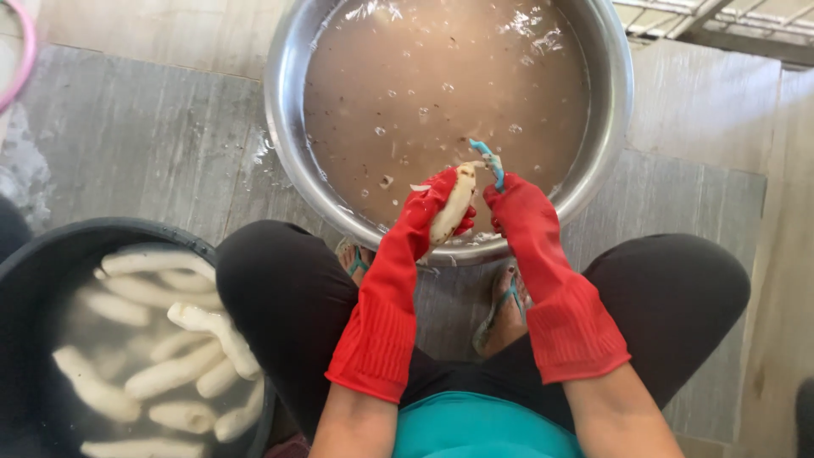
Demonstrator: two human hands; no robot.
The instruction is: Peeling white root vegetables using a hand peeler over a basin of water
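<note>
Nearest us, our teal shirt point(475, 428) and dark-trousered knees point(288, 297) frame the view; we sit low over a grey plank floor point(144, 144), sandalled feet point(504, 309) between the knees.

Both our hands wear long red rubber gloves. Our left hand point(437, 203) has its fingers clamped round a pale, partly peeled root point(454, 206), held tilted just over the near rim of a big steel basin point(280, 110).

Our right hand point(517, 212) has its fingers closed on a blue-handled peeler point(490, 161), whose tip touches the root's upper end.

We note murky brown water point(441, 85) with bubbles and small scraps filling the basin.

At our left, a black tub point(34, 254) holds many peeled white roots point(178, 369) lying in clear water. A pink rim point(25, 59) shows at the upper left corner.
</note>
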